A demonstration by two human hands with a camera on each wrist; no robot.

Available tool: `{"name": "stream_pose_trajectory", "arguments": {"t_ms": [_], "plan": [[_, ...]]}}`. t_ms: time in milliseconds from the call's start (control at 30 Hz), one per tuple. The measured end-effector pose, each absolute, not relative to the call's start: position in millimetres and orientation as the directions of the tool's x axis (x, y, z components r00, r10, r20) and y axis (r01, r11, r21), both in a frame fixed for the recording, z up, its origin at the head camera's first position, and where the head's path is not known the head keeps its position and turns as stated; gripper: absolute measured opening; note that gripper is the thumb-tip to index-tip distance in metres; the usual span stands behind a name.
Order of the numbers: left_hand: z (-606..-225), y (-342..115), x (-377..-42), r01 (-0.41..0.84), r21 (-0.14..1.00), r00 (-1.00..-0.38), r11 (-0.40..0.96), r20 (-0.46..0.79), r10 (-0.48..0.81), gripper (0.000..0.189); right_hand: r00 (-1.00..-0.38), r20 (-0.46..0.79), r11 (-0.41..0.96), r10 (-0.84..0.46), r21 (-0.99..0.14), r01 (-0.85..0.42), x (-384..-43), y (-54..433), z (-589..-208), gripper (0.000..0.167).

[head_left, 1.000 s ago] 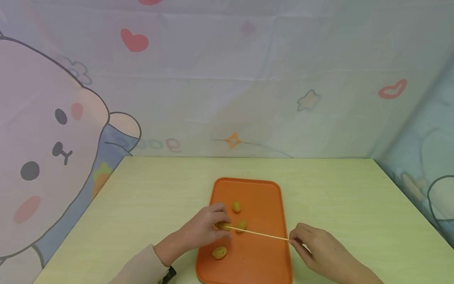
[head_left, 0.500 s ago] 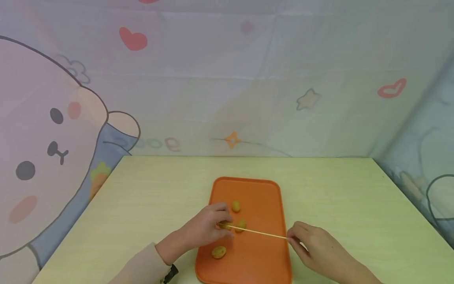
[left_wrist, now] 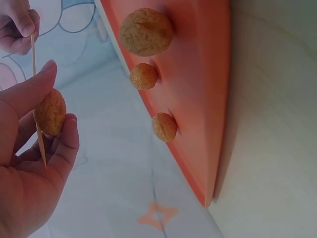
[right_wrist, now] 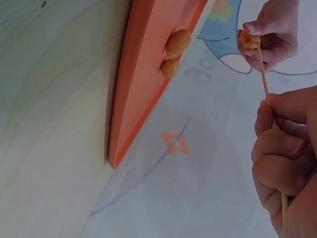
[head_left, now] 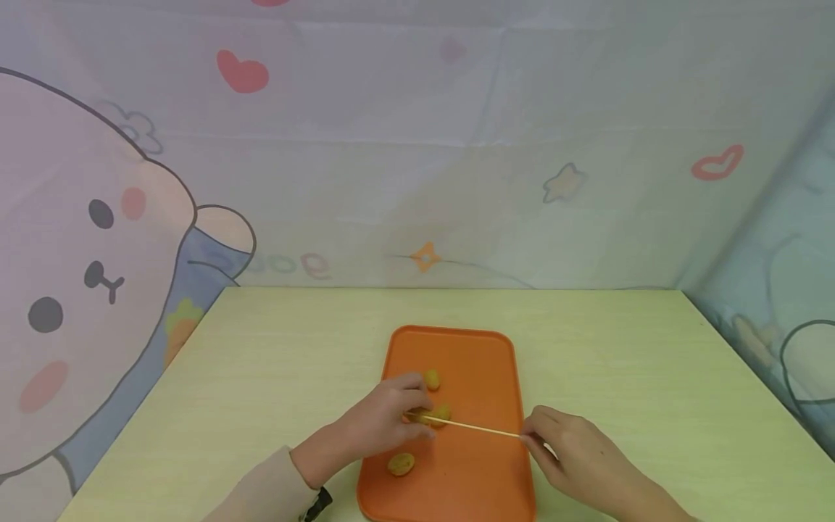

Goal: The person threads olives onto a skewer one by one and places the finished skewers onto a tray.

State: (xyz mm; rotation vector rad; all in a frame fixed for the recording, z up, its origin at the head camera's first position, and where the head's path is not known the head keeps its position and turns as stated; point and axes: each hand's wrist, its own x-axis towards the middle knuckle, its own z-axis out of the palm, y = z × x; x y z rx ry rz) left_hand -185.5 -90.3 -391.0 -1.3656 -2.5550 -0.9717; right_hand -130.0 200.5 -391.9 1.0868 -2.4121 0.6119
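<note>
My left hand (head_left: 381, 417) holds a small brown, wrinkled puff-like ball (left_wrist: 50, 112) between thumb and fingers, above an orange tray (head_left: 479, 478). In my right hand (head_left: 580, 453), thumb and curled fingers pinch a thin bamboo skewer (head_left: 476, 428). The skewer runs left to the held ball. Its pointed tip (left_wrist: 42, 151) shows beyond the ball in the left wrist view; whether it goes through the ball or along its side I cannot tell. Three similar loose pieces lie on the tray: a near ball (head_left: 401, 464), a middle ball (head_left: 441, 415) and a far ball (head_left: 433, 379).
The tray lies on a pale wooden table (head_left: 293, 355), its long side pointing away from me. Behind the table hangs a printed cloth backdrop (head_left: 417, 145) with a cartoon bear. A beige sleeve (head_left: 267, 489) covers the left forearm.
My right hand has moved slightly left with the skewer, and my left hand slightly right with its ball. The length of skewer between the hands is shorter. The loose balls lie as before.
</note>
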Motion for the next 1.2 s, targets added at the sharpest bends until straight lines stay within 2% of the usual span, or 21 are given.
{"name": "stream_pose_trajectory", "arguments": {"t_ms": [233, 467, 1200], "plan": [[-389, -87, -184, 0.746, 0.511, -0.623, 0.427, 0.311, 0.717, 0.02, -0.634, 0.515, 0.595, -0.577, -0.266, -0.758, -130, 196, -390, 0.019], [-386, -82, -183, 0.737, 0.487, -0.638, 0.469, 0.272, 0.72, 0.02, -0.618, 0.536, 0.59, -0.575, -0.251, -0.767, -130, 194, -391, 0.021], [-389, -72, -184, 0.801, 0.454, -0.56, 0.391, 0.333, 0.759, 0.017, -0.629, 0.531, 0.613, -0.568, -0.237, -0.754, -131, 187, -390, 0.02]]}}
